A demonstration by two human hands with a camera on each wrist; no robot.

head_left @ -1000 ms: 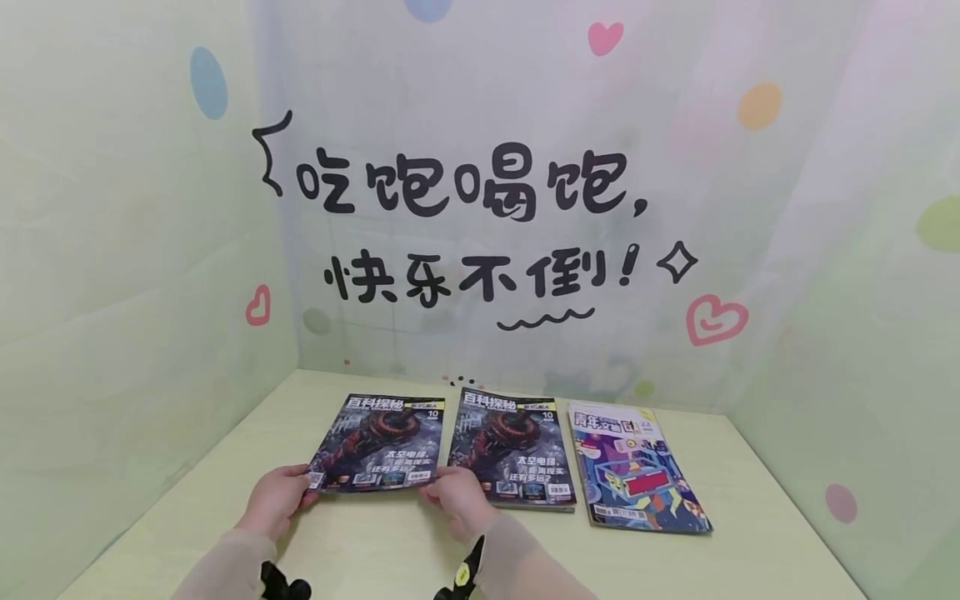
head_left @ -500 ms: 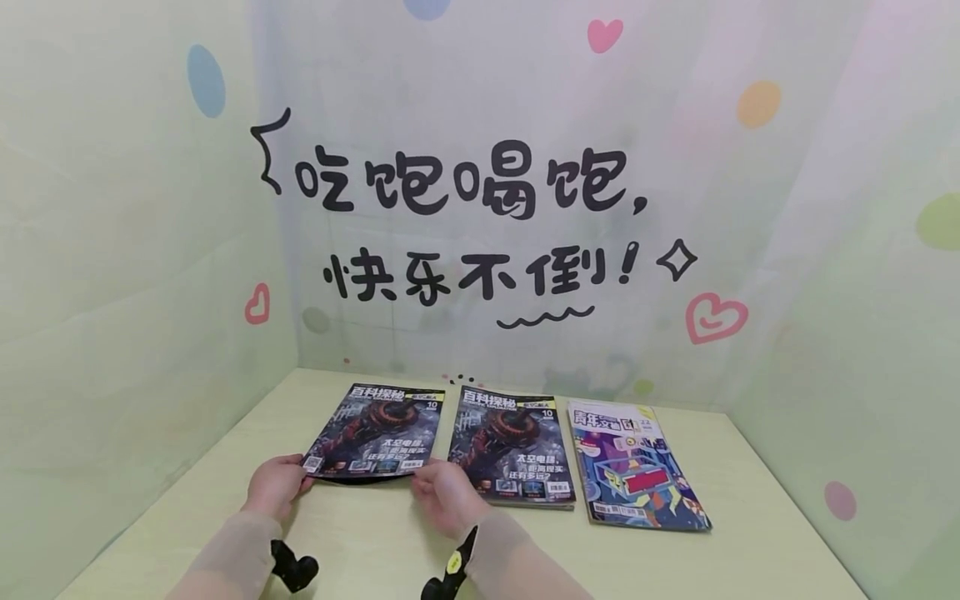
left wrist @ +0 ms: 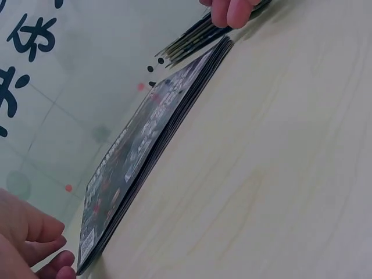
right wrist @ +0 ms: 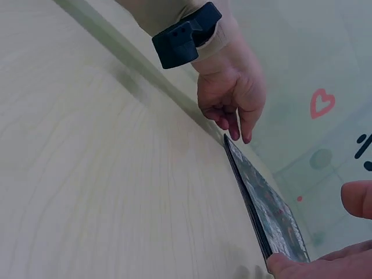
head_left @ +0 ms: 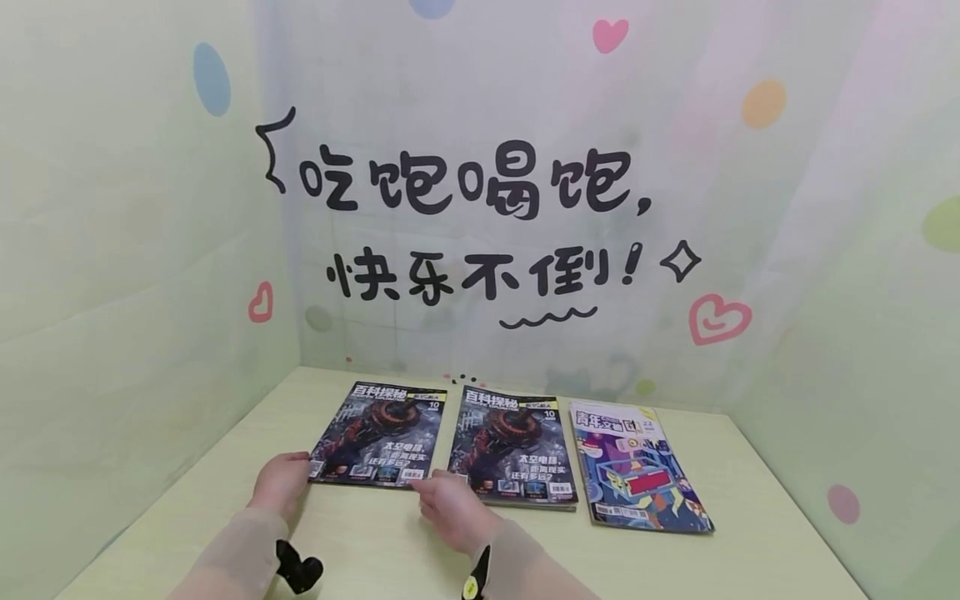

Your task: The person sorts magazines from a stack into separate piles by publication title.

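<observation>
A stack of dark-covered magazines (head_left: 382,437) lies flat at the left of the table; its layered edges show in the left wrist view. My left hand (head_left: 279,485) is beside the stack's front left corner, fingers loosely bent, with the thumb and fingertips close to the edge in the left wrist view. At the front right corner is my right hand (head_left: 459,510). In the right wrist view a fingertip (right wrist: 280,263) of it overlaps that corner, while its thumb (right wrist: 357,199) stands apart from the cover. Neither hand grips the magazines.
Right of the stack lies a second pile with the same dark cover (head_left: 517,454). Farther right is a colourful magazine (head_left: 637,475), slightly turned. The pale wooden table (head_left: 360,550) meets printed fabric walls (head_left: 480,350) at the back and sides.
The left stack went a little toward the back and its raised front edge came down flat. Both hands have loosened from its front corners. The other magazines stay put.
</observation>
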